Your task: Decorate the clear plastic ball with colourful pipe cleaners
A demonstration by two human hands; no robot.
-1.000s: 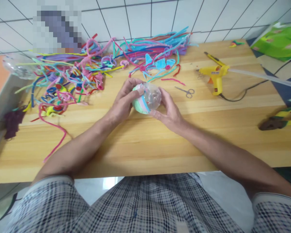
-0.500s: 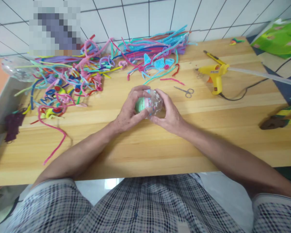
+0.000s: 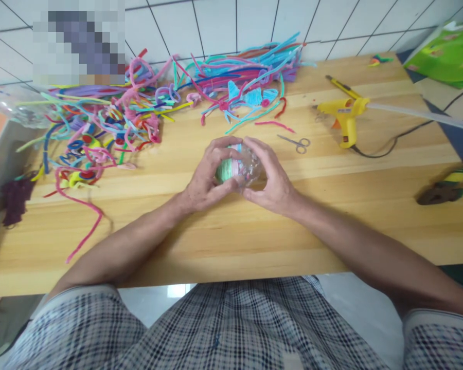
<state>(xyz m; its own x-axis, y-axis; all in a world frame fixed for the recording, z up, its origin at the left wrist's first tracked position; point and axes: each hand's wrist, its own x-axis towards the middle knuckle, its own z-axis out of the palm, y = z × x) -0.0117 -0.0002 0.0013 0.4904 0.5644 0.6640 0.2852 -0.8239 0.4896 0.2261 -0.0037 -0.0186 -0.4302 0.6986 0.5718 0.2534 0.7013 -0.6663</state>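
Observation:
Between my two hands is a clear rounded plastic piece (image 3: pixel 250 163), with light green and pink bands round its left part and small pale specks on the clear part. My left hand (image 3: pixel 212 174) grips the green end, thumb in front and fingers over the top. Around the clear end, my right hand (image 3: pixel 270 174) is curled with its fingers behind and thumb in front. Much of the piece is hidden by my fingers, so its exact kind is unclear. Scissors (image 3: pixel 296 143) lie just beyond my right hand, near a short pink pipe cleaner (image 3: pixel 274 125).
Tangled pipe cleaners (image 3: pixel 111 121) cover the back left, with a bundle (image 3: pixel 254 64) along the wall. A yellow glue gun (image 3: pixel 345 115) with its cord, a utility knife (image 3: pixel 341 86) and pliers (image 3: pixel 443 187) lie right. A green bag (image 3: pixel 447 56) is at far right.
My right hand has shifted slightly, its fingers reaching further over the top of the clear end. The left hand keeps its grip. The view has moved a little.

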